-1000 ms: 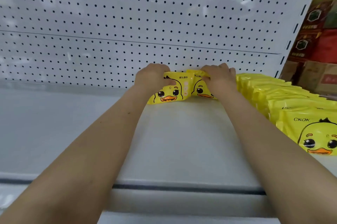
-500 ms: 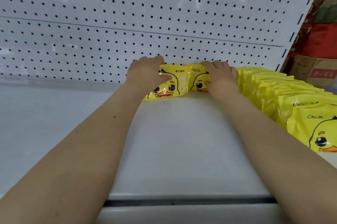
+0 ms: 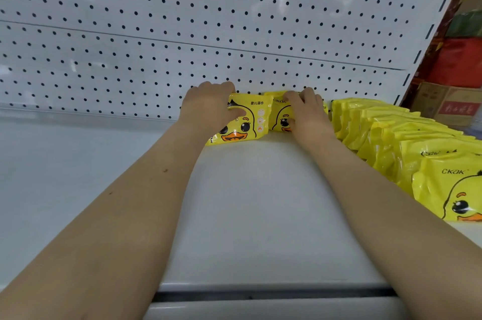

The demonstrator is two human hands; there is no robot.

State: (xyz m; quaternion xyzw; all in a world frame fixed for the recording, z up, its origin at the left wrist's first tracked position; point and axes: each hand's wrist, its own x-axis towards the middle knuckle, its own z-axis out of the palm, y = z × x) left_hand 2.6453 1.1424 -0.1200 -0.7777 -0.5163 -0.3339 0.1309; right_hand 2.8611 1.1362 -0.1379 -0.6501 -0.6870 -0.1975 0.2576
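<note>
Two yellow duck-print wipe packs stand side by side at the back of a white shelf (image 3: 247, 202), against the pegboard. My left hand (image 3: 208, 106) grips the left pack (image 3: 250, 124), thumb across its front and fingers over its top. My right hand (image 3: 307, 108) holds the right pack (image 3: 279, 111), fingers curled over its top edge and covering most of it.
A row of several identical yellow packs (image 3: 391, 134) leans front to back along the shelf's right side. The white pegboard wall (image 3: 208, 33) rises behind. Red and brown cartons (image 3: 456, 85) are stacked beyond the shelf's right end. The shelf's front edge has a dark strip (image 3: 273, 295).
Both hands stay on the two packs at the back wall. The view has shifted closer and slightly up; the packs sit a bit more upright against the pegboard.
</note>
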